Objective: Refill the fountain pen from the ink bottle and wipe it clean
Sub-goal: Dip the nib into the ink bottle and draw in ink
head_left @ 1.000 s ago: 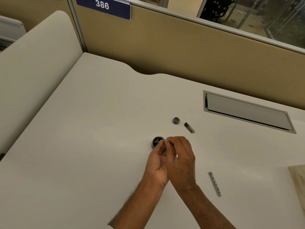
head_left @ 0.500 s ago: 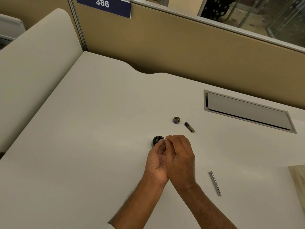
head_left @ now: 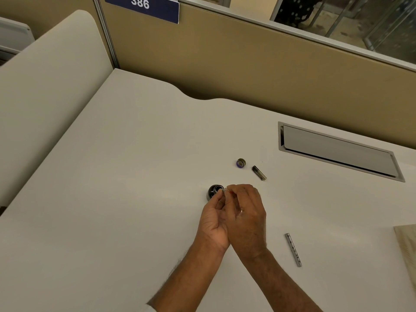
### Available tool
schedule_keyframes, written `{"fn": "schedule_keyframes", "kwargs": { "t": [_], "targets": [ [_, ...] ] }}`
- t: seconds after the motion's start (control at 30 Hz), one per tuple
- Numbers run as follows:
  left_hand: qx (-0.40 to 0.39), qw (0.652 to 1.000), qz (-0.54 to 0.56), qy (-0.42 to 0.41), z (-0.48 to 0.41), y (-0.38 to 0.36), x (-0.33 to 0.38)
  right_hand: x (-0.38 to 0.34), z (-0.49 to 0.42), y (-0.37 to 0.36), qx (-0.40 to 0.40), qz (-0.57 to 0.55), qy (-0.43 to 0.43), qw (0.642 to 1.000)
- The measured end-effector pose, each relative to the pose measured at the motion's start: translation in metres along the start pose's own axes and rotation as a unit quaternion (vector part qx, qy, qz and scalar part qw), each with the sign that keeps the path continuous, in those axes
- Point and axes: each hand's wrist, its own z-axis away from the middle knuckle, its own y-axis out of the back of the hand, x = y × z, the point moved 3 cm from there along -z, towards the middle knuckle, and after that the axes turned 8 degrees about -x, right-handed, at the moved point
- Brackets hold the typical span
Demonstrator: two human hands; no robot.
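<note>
Black and uncapped, the ink bottle stands about midway between the far and near edges of the worktop. Both hands are closed in a pinch at its mouth: the fingers of the left hand and of the right hand grasp one small pale pen part between them, at or just above the bottle's right rim. The part is too small to identify; I judge it to be the filling section of the fountain pen, and the step in hand to be drawing ink. The bottle cap lies beyond the bottle toward the far edge, with a short dark pen piece just beside it on the right. The metal barrel lies nearer me, right of my right wrist, well apart from the bottle. A pale sheet, probably for wiping, shows at the right edge. Hazards: I cannot tell whether any finger steadies the bottle; if none does, a sideways push from the part or a knuckle could tip it and flood the worktop. A slipped pinch could drop the part into the ink. Lifting out fast could shed drops before the distant sheet is reached. A brushing forearm could roll the barrel.
</note>
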Motion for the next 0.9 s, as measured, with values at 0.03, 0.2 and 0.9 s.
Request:
{"fn": "schedule_keyframes", "kwargs": {
  "t": [0.03,0.2,0.9],
  "targets": [
    [0.003,1.0,-0.005,0.0,0.0001,0.0,0.0004,0.0,0.0001,-0.0001,0.0,0.001,0.002,1.0],
    [0.003,1.0,-0.007,-0.002,-0.0007,0.0011,0.0013,-0.0006,0.0001,0.0003,0.0,-0.004,0.002,1.0],
    [-0.001,1.0,-0.003,-0.004,0.0012,-0.0015,0.0007,-0.0013,-0.0014,0.0005,-0.006,0.005,0.007,1.0]
  ]
}}
